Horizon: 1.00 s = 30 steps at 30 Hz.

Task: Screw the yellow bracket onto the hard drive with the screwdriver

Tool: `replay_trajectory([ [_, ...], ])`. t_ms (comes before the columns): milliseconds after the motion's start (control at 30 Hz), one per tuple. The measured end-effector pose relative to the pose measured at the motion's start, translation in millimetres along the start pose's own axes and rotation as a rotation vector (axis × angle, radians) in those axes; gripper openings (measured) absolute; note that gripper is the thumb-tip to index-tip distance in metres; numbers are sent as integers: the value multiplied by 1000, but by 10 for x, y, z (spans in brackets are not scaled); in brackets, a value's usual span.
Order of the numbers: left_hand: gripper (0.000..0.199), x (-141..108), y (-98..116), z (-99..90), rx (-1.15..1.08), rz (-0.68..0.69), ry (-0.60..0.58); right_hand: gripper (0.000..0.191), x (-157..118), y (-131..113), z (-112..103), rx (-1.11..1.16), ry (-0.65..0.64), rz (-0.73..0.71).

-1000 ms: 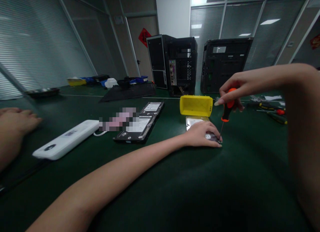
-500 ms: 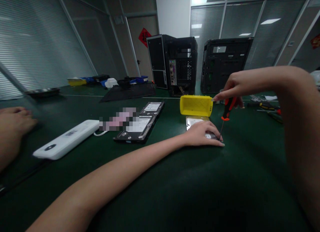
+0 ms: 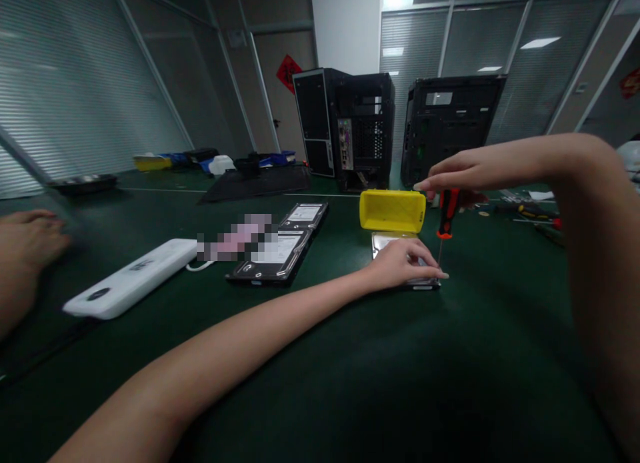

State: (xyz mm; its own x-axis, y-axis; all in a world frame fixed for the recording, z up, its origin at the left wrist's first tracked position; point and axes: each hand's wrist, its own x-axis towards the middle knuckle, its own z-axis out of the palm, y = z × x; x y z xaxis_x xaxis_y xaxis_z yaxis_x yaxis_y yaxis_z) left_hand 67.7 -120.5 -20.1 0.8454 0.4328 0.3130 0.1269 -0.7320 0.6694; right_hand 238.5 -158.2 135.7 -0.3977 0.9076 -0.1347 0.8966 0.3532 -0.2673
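A hard drive (image 3: 382,242) lies on the table, its middle covered by my left hand (image 3: 403,262). That hand is closed over the drive, thumb and fingertips at its right front corner. My right hand (image 3: 457,172) is wrapped round the top of a black-and-red screwdriver (image 3: 447,216), palm down. The screwdriver stands nearly upright, its thin shaft running down to the drive's right edge beside my left fingertips. Its tip is hidden there. Just behind the drive is a yellow plastic bin (image 3: 393,211).
Two more hard drives (image 3: 273,253) lie left of centre, near a white power strip (image 3: 133,276). Another person's hand (image 3: 35,240) rests at the left edge. Black computer cases (image 3: 365,130) stand at the back. Tools, including yellow-and-black pliers (image 3: 535,213), lie at the right.
My right hand and the screwdriver have shifted slightly left, and the screwdriver is more upright. My left fingers have lifted a little, showing more of the drive's front edge.
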Motion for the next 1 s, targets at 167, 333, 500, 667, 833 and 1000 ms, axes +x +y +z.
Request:
replay_trajectory([
  [167,23,-10,-31,-3,-5,7,3,43,-128,-78,-52,-25,-107,-14],
  [333,22,-10,-27,-8,0,-4,-10,39,-169,-71,-83,0,-148,-61],
  [500,22,-5,-45,-3,8,20,-17,38,-157,-38,-88,-17,-107,-61],
  [667,28,-11,-39,-1,40,27,-24,36,-109,55,-101,-54,-82,-47],
  [833,31,-13,3,-9,65,-21,-48,36,-72,91,-98,-71,-66,-39],
  [1000,29,9,62,-54,26,7,-22,36,-77,78,-91,-53,-52,-15],
])
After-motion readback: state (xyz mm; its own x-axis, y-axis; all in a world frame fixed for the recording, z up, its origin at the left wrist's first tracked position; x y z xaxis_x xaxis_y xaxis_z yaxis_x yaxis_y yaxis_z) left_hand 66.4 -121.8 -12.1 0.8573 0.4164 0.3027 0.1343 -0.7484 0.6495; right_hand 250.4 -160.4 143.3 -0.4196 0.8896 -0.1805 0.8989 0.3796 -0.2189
